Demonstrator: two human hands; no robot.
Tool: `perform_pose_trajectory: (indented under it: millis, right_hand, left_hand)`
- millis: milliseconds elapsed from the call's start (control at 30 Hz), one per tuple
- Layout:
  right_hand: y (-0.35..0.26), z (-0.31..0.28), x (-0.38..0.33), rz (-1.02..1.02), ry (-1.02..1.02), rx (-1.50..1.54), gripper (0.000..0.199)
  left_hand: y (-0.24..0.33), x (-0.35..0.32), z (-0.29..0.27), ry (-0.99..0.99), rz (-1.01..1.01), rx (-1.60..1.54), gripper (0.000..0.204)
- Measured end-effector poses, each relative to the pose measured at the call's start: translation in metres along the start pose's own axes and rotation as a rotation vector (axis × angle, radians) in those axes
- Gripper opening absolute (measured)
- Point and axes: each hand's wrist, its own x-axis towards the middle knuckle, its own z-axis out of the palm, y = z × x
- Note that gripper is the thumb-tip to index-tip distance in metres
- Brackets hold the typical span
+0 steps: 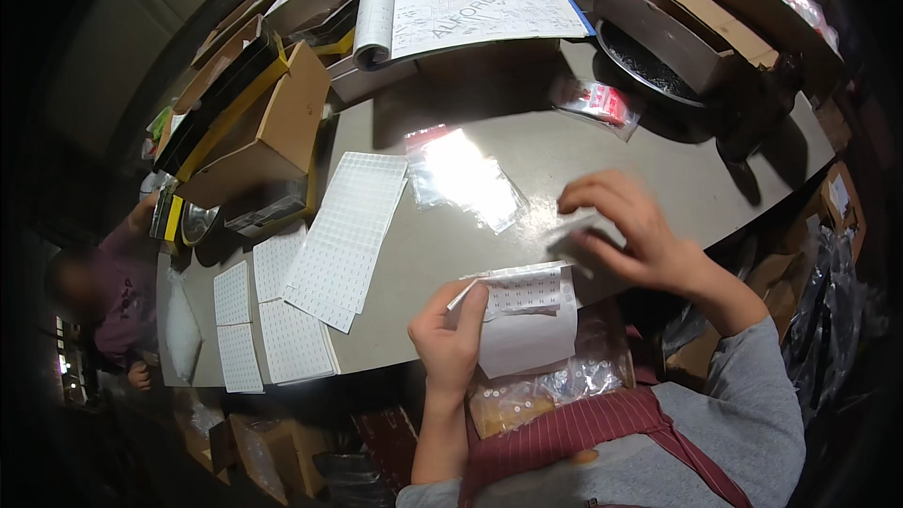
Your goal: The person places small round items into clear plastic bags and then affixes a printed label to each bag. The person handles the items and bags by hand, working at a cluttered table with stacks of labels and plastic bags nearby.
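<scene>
My left hand is closed on a folded white sticker sheet, thumb on top, at the table's near edge. Rows of small printed marks run along its upper strip; the lower part is blank. To the right, my right hand is raised and partly blurred, pinching a small whitish piece that looks like paper. More printed sticker sheets lie fanned on the table to the left, beside stacks of smaller sheets. Clear zip bags lie beyond my hands, shining under the light.
Open cardboard boxes line the left and far sides. A pad of written paper rests across the back. A black round tray and a red-and-white packet sit at far right. Another person is at the left edge.
</scene>
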Motion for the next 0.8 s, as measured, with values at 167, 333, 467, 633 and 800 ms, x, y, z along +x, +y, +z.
perform_pose_trajectory:
  millis: [167, 333, 467, 633, 800]
  right_hand:
    - [-0.017, 0.012, -0.013, -0.046, -0.083, 0.071, 0.043]
    - [0.006, 0.027, -0.014, 0.174, 0.076, 0.164, 0.038]
    - [0.023, 0.027, -0.001, 0.197, 0.187, -0.172, 0.036]
    - [0.008, 0.016, -0.014, 0.042, 0.072, 0.011, 0.036]
    - [-0.010, 0.030, -0.021, -0.086, -0.079, 0.019, 0.038]
  left_hand:
    - [0.001, 0.001, 0.003, 0.024, 0.011, 0.096, 0.016]
    - [0.001, 0.001, 0.005, 0.031, 0.011, 0.104, 0.016]
    - [-0.002, 0.000, 0.003, 0.044, 0.028, 0.126, 0.016]
    - [-0.007, 0.000, 0.005, 0.092, 0.022, 0.168, 0.017]
    - [-0.006, 0.001, 0.006, 0.076, 0.006, 0.183, 0.018]
